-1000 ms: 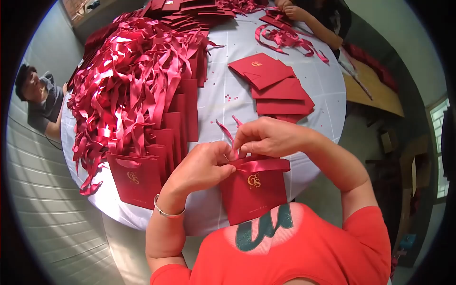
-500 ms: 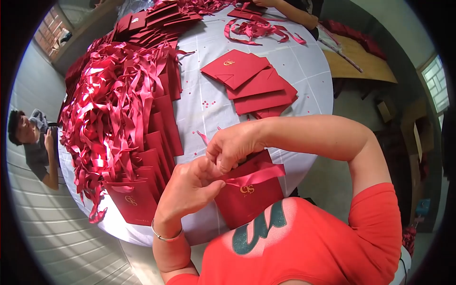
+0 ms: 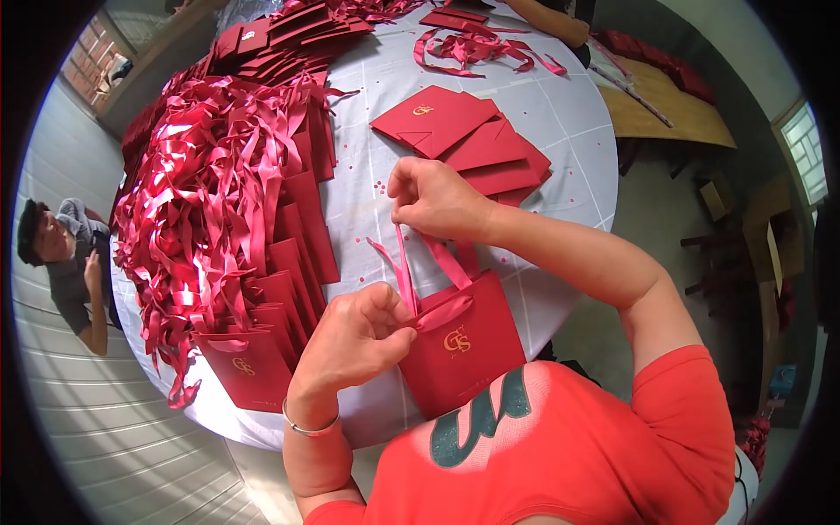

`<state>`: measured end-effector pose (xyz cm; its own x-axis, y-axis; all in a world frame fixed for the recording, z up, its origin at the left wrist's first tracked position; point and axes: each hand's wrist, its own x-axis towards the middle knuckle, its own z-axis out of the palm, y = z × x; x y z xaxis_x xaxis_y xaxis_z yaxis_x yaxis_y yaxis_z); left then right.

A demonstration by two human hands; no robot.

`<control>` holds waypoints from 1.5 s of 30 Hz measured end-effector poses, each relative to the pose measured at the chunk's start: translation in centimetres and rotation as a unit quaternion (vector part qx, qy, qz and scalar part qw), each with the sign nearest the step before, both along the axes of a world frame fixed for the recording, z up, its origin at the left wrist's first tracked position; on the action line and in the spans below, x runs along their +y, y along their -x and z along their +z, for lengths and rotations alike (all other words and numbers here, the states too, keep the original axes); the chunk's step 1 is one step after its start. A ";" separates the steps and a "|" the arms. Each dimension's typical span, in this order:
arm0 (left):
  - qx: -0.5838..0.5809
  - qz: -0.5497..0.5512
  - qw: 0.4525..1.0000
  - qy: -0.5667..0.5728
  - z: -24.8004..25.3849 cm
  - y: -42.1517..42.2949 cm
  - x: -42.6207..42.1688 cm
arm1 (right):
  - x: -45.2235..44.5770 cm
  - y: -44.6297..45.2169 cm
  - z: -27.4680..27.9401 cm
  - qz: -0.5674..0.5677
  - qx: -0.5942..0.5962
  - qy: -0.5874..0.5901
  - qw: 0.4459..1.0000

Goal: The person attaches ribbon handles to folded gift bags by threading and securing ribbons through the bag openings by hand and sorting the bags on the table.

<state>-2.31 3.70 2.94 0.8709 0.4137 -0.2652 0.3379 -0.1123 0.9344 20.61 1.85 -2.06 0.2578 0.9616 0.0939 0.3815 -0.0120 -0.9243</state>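
A red paper gift bag [image 3: 468, 350] with a gold logo stands at the table's near edge, right in front of me. My left hand [image 3: 354, 337] is closed on its upper left corner, thumb and fingers pinching the rim beside the ribbon. My right hand [image 3: 437, 199] is raised above the bag and pinches the end of a pink-red ribbon [image 3: 403, 262], which runs taut down to the bag's top left. Another length of ribbon [image 3: 448, 262] loops up from the bag's opening, partly behind my right hand.
Finished-looking bags with a heap of ribbon handles [image 3: 206, 192] line the left side. Flat red bags [image 3: 437, 122] lie overlapped beyond my right hand. Loose ribbons [image 3: 472, 52] lie farther back, near another person's arm [image 3: 551, 22]. Another person [image 3: 66, 262] is at the left.
My right hand has moved up and away from my left hand, drawing the ribbon upward. The ribbon lying across the bag's front now rises in a loop, and the logo shows fully.
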 end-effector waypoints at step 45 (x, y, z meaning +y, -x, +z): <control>0.084 -0.024 0.967 -0.238 -1.6 0.3 1.5 | -3.2 -0.3 -0.5 0.115 -0.409 -0.165 0.890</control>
